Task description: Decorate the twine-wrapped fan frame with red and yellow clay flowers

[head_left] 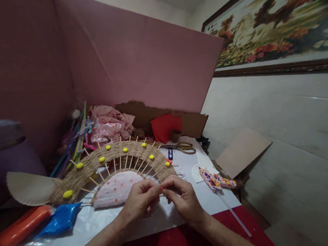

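My left hand [144,195] and my right hand [183,198] meet with fingertips pinched around a small red bit of modelling clay [162,189], mostly hidden by the fingers. Just beyond them lies an arched fan of woven twine [90,164] on thin wooden sticks. Flattened yellow clay dots [125,149] sit along its band, and the right-hand one has red-pink clay pieces [169,161] beside it. A half-round of pink dotted cloth [116,188] fills the fan's inner part, close to my left hand.
At left lie an orange packet [24,227], a blue packet [60,220] and a pale paper fan shape [29,188]. Scissors [185,147], a blue cutter [170,153], red paper [166,127] and crumpled pink cloth [109,122] are behind. A flowered cloth piece [215,179] lies right.
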Demonstrator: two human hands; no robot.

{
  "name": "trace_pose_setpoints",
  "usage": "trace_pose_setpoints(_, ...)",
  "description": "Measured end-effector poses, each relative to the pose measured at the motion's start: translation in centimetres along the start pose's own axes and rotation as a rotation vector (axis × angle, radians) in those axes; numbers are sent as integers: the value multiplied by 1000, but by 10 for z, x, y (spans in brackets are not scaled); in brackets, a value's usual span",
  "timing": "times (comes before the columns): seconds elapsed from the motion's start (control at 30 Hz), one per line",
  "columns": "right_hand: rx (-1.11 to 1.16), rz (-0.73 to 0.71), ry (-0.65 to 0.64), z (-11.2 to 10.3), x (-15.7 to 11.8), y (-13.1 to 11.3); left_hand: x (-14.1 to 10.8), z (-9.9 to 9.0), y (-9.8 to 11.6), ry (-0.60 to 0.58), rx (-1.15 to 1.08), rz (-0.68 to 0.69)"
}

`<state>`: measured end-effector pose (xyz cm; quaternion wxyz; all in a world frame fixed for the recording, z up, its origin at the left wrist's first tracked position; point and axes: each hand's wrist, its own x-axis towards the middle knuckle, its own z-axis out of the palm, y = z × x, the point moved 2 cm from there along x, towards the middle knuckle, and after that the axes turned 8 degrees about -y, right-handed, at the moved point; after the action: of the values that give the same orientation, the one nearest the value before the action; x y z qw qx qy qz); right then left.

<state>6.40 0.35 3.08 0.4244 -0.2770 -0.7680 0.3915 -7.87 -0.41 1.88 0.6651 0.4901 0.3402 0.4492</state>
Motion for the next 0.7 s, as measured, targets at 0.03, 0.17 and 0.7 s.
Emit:
trace_pose_setpoints(0.03,-29,-28,2,0,0,-2,0,0,0,-1,12,0)
trace_pose_setpoints(0.17,-158,-130,58,-1,1,-8,0,1,0,-46,47,-15)
trace_pose_setpoints(0.7,-259,-198,105,-2,-1,-13,2,1,-2,-94,-203,-30)
